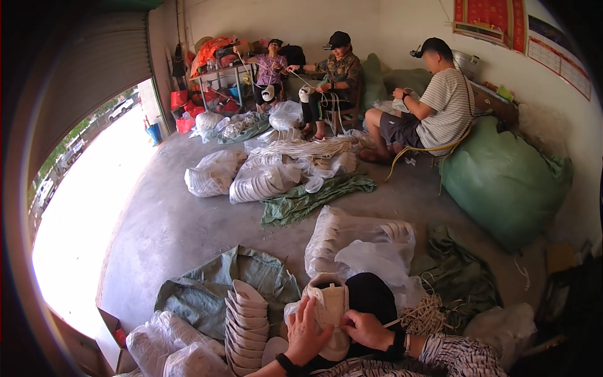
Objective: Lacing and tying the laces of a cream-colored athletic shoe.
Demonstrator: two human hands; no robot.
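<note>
I have a white shoe [329, 308] on my lap, low in the middle of the picture, and both my hands are on it. My left hand [306, 333] is closed around the left side of the shoe, with the fingers lying up along it, so the shoe does not slip. My right hand [366, 328] is pinched shut on the right side near the sole end, and a thin white lace [394, 323] pokes out from it to the right. I think I hold the shoe this way so the top stays up where I can see it. The shoe lies long from near to far. Its open top end points far from me and its other end points back at my body. It tips up a little at the far end. Just left of my knee is a stack of white soles [246, 327], close so I can reach them. A clear bag [358, 242] with more white pieces lies on the floor [182, 226] just past the shoe. A bundle of laces [427, 314] sits to the right of my right hand, close by. Far across the room three other people sit by the wall with their own piles. A big green sack [502, 182] is on the far right.
</note>
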